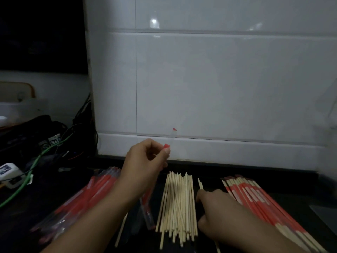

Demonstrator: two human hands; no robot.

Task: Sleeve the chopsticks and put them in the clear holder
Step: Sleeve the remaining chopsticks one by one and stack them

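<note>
I see a loose pile of bare bamboo chopsticks [177, 205] lying lengthwise at the middle of the dark worktop [300, 198], tips fanned toward the wall. Just right of it one pair of chopsticks [200, 183] points away from me, its near end hidden. At the right edge lies a stack of sleeved chopsticks [262, 207], red-and-white wrappers, bare ends showing. At the left lies a heap of empty red sleeves [85, 196]. One clear, red-tipped sleeve [170, 141] is held upright above the worktop.

My one camera sits on my head, looking forward and down, close over the dark counter [228, 172], facing the white tiled wall [209, 84] straight ahead of me.
</note>
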